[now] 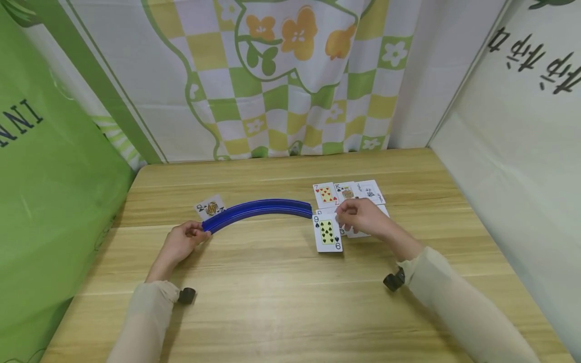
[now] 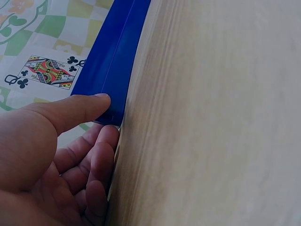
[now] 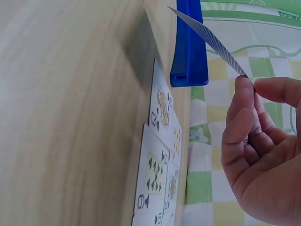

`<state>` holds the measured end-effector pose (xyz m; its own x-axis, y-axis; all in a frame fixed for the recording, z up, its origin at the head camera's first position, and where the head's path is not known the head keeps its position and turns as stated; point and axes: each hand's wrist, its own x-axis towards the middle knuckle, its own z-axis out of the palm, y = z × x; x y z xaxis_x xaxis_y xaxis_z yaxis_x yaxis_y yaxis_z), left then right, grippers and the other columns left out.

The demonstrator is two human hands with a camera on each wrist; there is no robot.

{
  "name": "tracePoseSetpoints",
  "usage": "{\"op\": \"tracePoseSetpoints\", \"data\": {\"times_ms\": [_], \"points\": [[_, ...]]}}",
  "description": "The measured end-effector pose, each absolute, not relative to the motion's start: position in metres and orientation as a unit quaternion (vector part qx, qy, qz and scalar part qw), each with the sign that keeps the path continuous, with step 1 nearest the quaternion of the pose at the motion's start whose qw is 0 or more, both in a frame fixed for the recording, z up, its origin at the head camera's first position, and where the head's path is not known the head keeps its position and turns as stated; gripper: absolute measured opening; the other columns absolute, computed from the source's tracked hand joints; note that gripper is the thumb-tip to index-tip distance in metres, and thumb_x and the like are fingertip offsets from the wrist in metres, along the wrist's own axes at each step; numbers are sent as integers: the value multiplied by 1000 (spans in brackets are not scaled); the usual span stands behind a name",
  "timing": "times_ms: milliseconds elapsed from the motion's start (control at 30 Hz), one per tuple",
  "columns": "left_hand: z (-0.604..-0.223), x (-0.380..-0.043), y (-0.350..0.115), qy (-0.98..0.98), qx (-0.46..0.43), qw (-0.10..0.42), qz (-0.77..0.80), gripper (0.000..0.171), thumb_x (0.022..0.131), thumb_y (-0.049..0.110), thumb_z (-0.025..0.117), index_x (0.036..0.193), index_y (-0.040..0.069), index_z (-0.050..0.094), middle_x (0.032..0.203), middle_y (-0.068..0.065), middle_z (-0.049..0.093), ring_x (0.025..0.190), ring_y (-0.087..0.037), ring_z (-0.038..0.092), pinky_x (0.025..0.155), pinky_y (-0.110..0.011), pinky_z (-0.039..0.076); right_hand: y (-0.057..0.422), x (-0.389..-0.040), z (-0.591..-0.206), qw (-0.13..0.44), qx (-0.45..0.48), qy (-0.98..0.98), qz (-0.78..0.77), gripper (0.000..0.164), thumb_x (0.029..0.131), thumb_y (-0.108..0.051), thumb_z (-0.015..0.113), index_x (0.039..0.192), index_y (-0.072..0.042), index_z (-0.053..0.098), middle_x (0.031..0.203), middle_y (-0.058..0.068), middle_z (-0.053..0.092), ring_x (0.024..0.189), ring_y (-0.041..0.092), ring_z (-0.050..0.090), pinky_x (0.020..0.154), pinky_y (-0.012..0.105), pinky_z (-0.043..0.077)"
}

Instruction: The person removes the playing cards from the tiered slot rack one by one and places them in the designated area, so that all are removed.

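Note:
A long blue curved card holder (image 1: pixel 263 205) lies across the middle of the table. My left hand (image 1: pixel 181 243) grips its left end, thumb (image 2: pixel 89 106) on the blue face and the other fingers curled at the end. Upright at that end stands a queen of clubs (image 2: pixel 49 70), its lower part hidden by the holder. Thumb and forefinger of my right hand (image 1: pixel 363 217) pinch a nine of spades (image 1: pixel 327 233) by its edge. That card is raised off the table near the holder's right end; its striped back (image 3: pixel 214 42) shows in the right wrist view.
Several face-up cards lie in rows at the right, partly under my right hand, among them a seven of hearts (image 1: pixel 323 194), a king (image 1: pixel 346 191) and a joker (image 1: pixel 369 191). A checkered curtain (image 1: pixel 290 101) hangs behind the wooden table (image 1: pixel 263 302).

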<state>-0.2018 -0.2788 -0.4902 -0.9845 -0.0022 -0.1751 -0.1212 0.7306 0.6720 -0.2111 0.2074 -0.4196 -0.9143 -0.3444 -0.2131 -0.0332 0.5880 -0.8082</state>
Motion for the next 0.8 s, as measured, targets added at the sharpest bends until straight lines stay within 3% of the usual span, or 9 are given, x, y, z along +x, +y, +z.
{"op": "tracePoseSetpoints", "data": {"times_ms": [367,533,800], "points": [[-490,-201,-279,927,-32,78,365,44,94,37,70,118,1,62,100,-12,67,85,-19,57,69,-26,46,218,-201,-432,197,-94,877,-428,16,93,-16,63,100,-2,67,82,10,70,76,24,64,63,28,50],[-490,-201,-278,926,-34,73,369,43,93,37,70,117,2,62,99,-11,67,83,-17,57,66,-24,46,220,-199,-437,201,-79,882,-418,15,92,-16,64,98,-3,69,78,8,68,69,18,60,60,27,48],[-491,-202,-279,926,-32,77,368,43,94,36,70,118,2,62,101,-12,67,84,-17,57,68,-24,46,222,-198,-441,233,-69,881,-406,16,92,-17,65,98,-3,70,76,10,69,67,19,65,63,33,56]]}}
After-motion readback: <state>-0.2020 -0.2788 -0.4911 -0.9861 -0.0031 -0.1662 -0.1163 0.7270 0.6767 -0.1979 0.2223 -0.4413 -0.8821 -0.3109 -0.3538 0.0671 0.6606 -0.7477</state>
